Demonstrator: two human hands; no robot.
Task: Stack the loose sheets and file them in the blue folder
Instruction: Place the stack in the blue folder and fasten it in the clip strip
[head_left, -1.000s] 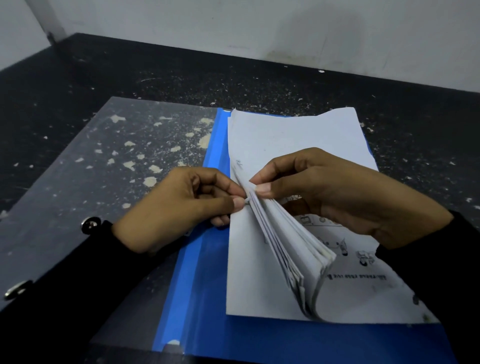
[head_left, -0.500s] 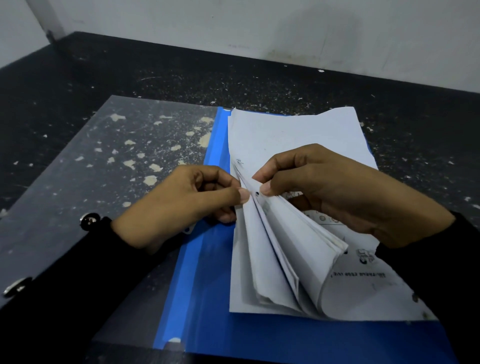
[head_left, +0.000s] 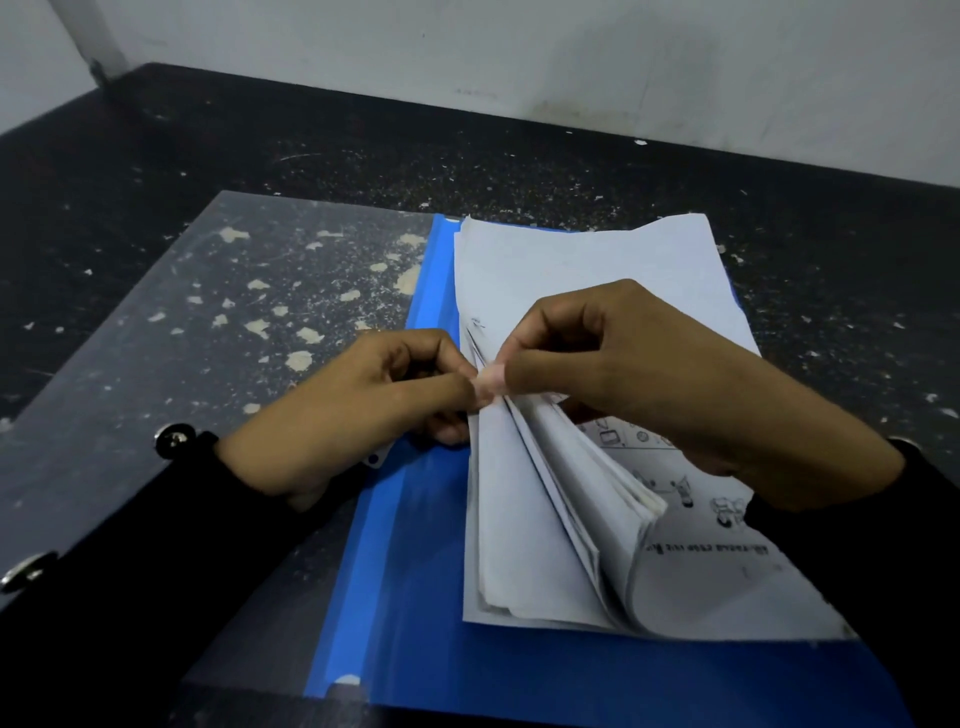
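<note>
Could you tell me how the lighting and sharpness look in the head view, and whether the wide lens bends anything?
Head view: dim, cool light; soft glare greys the clear cover; the fingertips where the left hand meets the right hand are blurred; print on the sheets is too soft to read; the table back edge bows.

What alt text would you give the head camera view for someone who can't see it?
Two hands, left hand and right hand, pinch the binding edge of a fanned stack of sheets lying in an open blue folder on a dark speckled table.
</note>
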